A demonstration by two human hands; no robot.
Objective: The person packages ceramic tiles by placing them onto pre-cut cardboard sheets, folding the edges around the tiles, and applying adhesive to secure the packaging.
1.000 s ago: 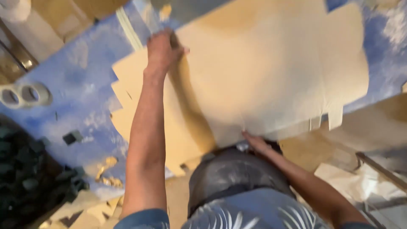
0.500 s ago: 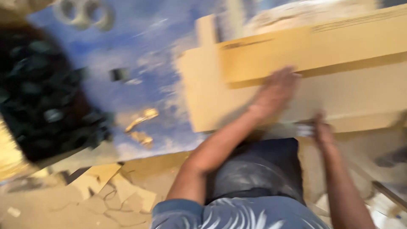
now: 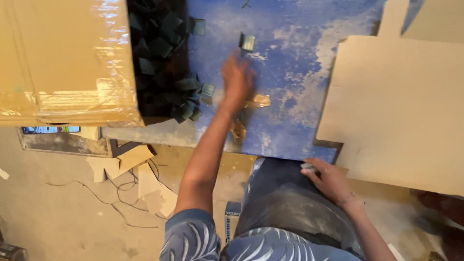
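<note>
My left hand (image 3: 237,77) is stretched out over the worn blue table top (image 3: 299,63) and is blurred; nothing shows in it. It is just below a small dark green block (image 3: 247,42) that lies alone on the blue surface. My right hand (image 3: 327,180) rests on my dark trouser leg (image 3: 280,203) at the table's near edge. A small pale thing (image 3: 308,167) is at its fingertips, and whether the hand grips it is unclear. A large flat cardboard sheet (image 3: 396,106) lies on the table to the right, just above the right hand.
A heap of dark green blocks (image 3: 159,58) lies left of my left hand, beside a taped cardboard box (image 3: 63,63). Crumpled brown tape bits (image 3: 258,100) sit on the table. Cardboard scraps (image 3: 130,164) and thin wires litter the floor (image 3: 58,217).
My view has swung left, so the cardboard sheet now sits at the right. My left hand has left the sheet and moved over to the loose block. My right hand stays near my lap.
</note>
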